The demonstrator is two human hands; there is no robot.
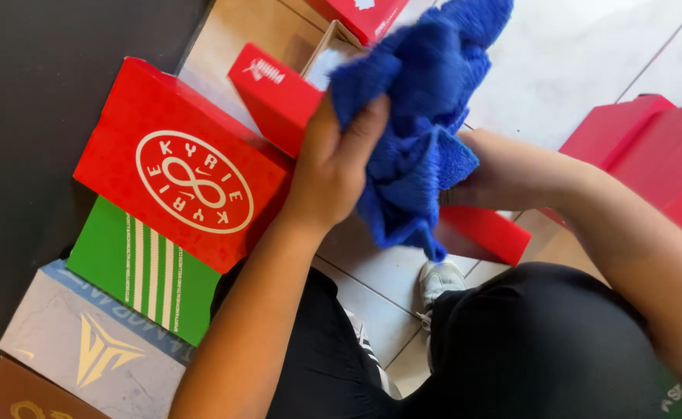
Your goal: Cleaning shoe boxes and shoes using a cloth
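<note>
From the head camera, looking down past the person's lap, the left hand (333, 167) is raised in the middle of the frame with its fingers closed around a thick, fluffy blue microfibre cloth (426, 116). The thumb and fingers pinch a fold near the cloth's upper left corner, so this hand is shut on the cloth.

The cloth hangs bunched, its long axis running from the upper right of the frame down towards the lower middle, where a loose end dangles just above the white tiled floor (372, 279). The right hand (465, 182) comes in from the right, and most of it is buried under the lower folds. I cannot tell whether its fingers are open or closed. Its forearm crosses in front of the black-clad knee.

So the cloth lies to the right of the left hand and over the right hand, and both hands touch it. The left has the only clear grip.

Directly behind the cloth sits an open red cardboard shoebox (279, 97), its lid tilted up; a red edge of it shows below the cloth as well. To the left lies a closed red shoebox with a white round emblem (189, 167), then a green box with white stripes (143, 271) and a pale grey-blue box (85, 349). More red boxes (651, 147) stand at the right. A white sneaker (438, 283) peeps out by the knee.
</note>
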